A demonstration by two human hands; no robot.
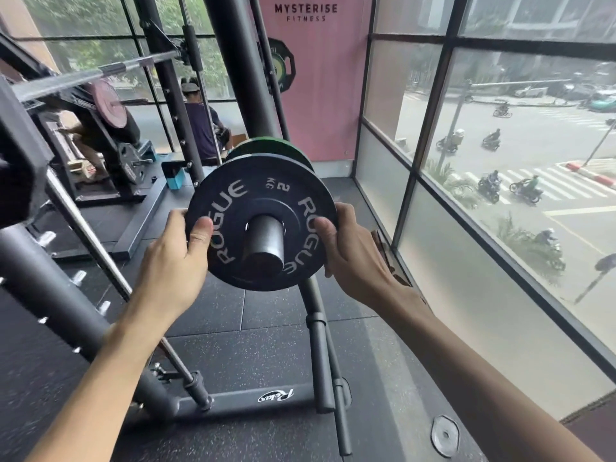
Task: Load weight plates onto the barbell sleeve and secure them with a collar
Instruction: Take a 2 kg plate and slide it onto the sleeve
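Observation:
A black 2 kg ROGUE plate (263,198) sits on the steel barbell sleeve (265,243), whose end sticks out through the plate's hole. Behind it a green plate (266,146) is on the same sleeve. My left hand (176,258) grips the black plate's left rim, thumb on its face. On the opposite rim, my right hand (350,251) holds the plate the same way. No collar can be seen on the sleeve.
The dark rack frame (230,403) and its slanted posts stand below and to the left. A small flat plate (445,435) lies on the rubber floor near the window wall at right. A person sits behind the rack.

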